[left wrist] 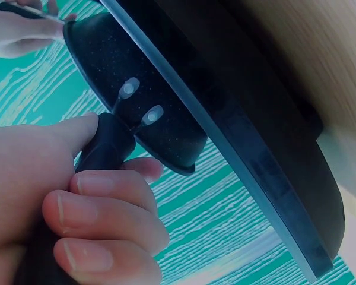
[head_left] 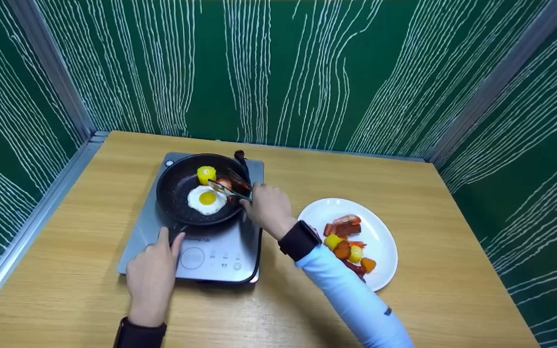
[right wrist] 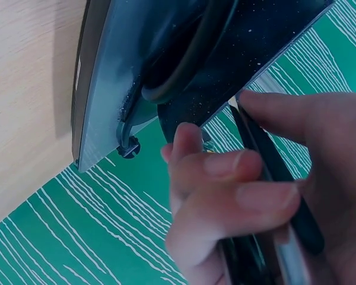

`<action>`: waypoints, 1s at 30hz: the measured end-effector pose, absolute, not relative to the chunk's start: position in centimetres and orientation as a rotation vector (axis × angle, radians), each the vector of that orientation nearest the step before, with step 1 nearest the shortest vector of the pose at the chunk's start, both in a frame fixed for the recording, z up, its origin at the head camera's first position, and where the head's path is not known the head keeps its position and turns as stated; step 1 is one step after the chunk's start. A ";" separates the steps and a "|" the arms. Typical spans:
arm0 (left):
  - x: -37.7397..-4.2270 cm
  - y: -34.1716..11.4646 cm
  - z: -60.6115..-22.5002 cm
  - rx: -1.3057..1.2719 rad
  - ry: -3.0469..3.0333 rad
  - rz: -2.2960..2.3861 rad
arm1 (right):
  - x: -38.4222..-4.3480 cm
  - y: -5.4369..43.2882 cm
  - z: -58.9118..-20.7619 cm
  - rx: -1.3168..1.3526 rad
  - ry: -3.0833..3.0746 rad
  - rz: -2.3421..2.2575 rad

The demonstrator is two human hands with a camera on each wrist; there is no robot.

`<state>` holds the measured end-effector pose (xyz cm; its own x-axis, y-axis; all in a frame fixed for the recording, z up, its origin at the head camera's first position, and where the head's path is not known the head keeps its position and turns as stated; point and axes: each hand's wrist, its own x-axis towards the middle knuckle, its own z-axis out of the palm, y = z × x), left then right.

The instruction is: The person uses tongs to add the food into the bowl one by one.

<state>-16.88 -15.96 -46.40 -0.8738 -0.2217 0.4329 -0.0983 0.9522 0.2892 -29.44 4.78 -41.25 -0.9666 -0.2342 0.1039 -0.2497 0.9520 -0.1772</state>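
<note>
A dark speckled frying pan [head_left: 174, 195] sits on the cooktop, holding a fried egg [head_left: 207, 199], a yellow corn piece [head_left: 206, 174] and an orange-red piece [head_left: 224, 183], partly covered, whose kind is unclear. My left hand [head_left: 152, 275] grips the pan's black handle [left wrist: 104, 145], its fingers wrapped around it in the left wrist view. With my right hand [head_left: 271, 208] I hold a pair of tongs [head_left: 242, 195] over the pan's right side. Their tips are spread around the orange-red piece, beside the egg; whether they touch it cannot be told. The right wrist view shows fingers curled on the tongs' dark handles [right wrist: 270, 157].
A silver induction cooktop [head_left: 145, 246] stands at the table's left, with a black cord [head_left: 260, 246] along its right edge. To the right, a white plate [head_left: 382, 246] carries bacon, corn and other cooked pieces, partly behind my right forearm. Green walls enclose the wooden table [head_left: 428, 299].
</note>
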 end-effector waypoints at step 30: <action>-17.0 -16.2 -46.3 0.234 -2.680 -0.388 | -27.7 6.2 -42.0 0.466 -2.965 0.343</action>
